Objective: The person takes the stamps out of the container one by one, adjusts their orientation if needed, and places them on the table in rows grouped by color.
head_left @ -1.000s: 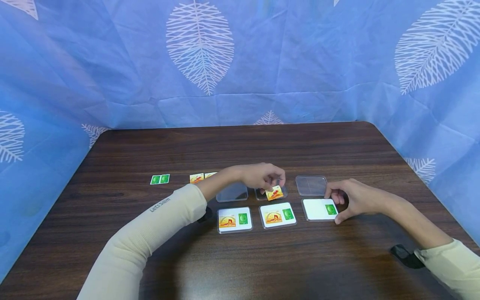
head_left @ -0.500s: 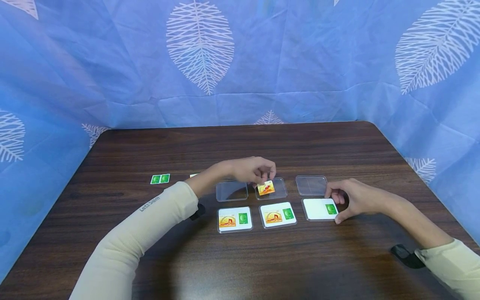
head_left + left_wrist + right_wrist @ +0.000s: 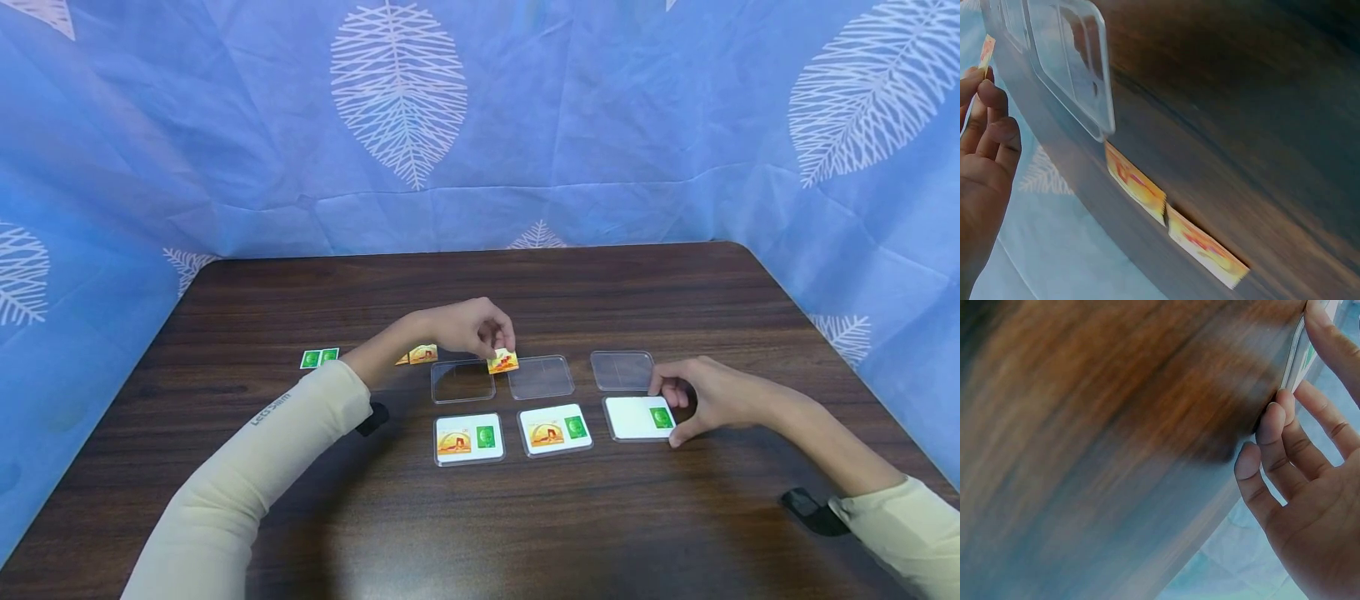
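My left hand [image 3: 472, 327] pinches an orange-and-yellow stamp [image 3: 503, 362] between thumb and fingers, above the gap between two clear plastic covers. In the left wrist view this stamp [image 3: 987, 51] stands up edge-on from the fingertips. My right hand [image 3: 712, 393] grips the right end of a shallow clear case [image 3: 630, 418], thumb at its near corner and forefinger at the far one. That case holds a white card bearing one green stamp [image 3: 661, 417]. The right wrist view shows the fingertips [image 3: 1270, 422] along the case's edge.
Two more cases, a left one [image 3: 469, 439] and a middle one [image 3: 556, 431], each hold an orange and a green stamp on white. Behind stand the left cover [image 3: 462, 382], middle cover [image 3: 542, 379] and right cover [image 3: 622, 371]. Green stamps [image 3: 320, 358] and orange stamps [image 3: 423, 354] lie back left.
My left hand has moved left and slightly back with the orange stamp, from over the middle cover to its left edge. The right hand has stayed at the right case.
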A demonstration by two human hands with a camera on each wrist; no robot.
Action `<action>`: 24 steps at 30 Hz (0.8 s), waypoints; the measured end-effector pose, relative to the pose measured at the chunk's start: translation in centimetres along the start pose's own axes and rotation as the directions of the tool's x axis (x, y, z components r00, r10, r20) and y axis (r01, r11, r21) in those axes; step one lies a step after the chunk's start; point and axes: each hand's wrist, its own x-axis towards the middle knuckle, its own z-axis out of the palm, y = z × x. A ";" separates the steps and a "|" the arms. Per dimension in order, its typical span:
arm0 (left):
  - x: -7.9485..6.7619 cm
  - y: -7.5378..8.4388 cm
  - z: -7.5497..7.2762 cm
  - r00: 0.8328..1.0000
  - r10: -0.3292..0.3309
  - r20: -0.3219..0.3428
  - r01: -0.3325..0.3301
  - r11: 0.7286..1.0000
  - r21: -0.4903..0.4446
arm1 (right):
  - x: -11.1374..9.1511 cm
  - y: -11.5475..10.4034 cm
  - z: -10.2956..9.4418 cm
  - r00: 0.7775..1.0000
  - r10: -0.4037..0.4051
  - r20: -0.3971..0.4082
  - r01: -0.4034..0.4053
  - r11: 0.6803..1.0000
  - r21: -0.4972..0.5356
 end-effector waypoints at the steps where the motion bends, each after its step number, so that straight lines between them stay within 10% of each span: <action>1: -0.2 -0.2 -0.1 1.000 -0.004 -0.004 0.004 1.000 0.000 | 0.0 0.0 0.0 1.000 0.003 0.000 -0.003 1.000 0.000; 24: -3.5 -2.3 -2.5 0.995 -0.071 -0.067 0.070 0.997 -0.026 | -0.2 -0.1 0.0 1.000 -0.005 -0.013 0.005 1.000 -0.008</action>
